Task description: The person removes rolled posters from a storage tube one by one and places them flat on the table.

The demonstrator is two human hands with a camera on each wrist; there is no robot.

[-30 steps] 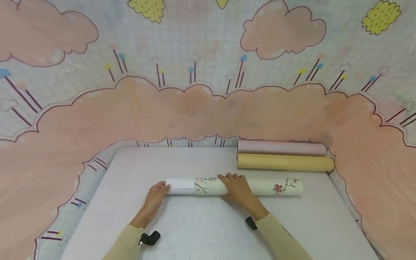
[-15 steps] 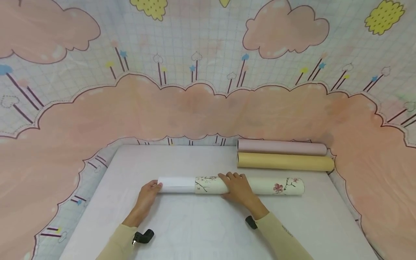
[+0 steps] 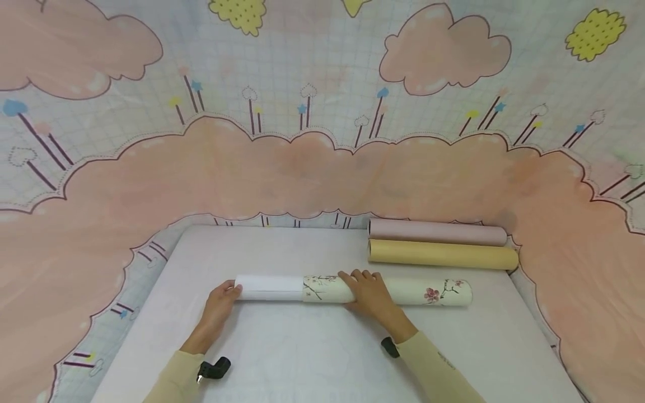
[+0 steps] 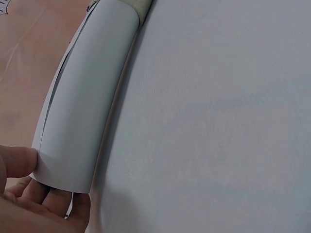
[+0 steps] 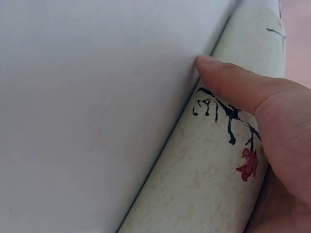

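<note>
A cream tube printed with dark branches and red blossoms [image 3: 423, 291] lies across the table. From its left end sticks a rolled sheet of white paper [image 3: 269, 287], whose long edge shows as a seam. My left hand [image 3: 218, 302] pinches the roll's outer end; in the left wrist view the thumb [image 4: 19, 161] is on the outside and the fingers reach into the open end. My right hand [image 3: 372, 294] grips the tube near its middle, with the thumb [image 5: 233, 80] laid across the printed surface in the right wrist view.
Behind the tube, at the back right of the white table [image 3: 282, 347], lie a yellow tube [image 3: 443, 254] and a pinkish tube [image 3: 437, 231] side by side. A cloth with cloud drawings [image 3: 302, 173] hangs behind and around the table.
My left hand has moved left, drawing more of the white paper roll out of the blossom-printed tube. The right hand and the tube stay in place.
</note>
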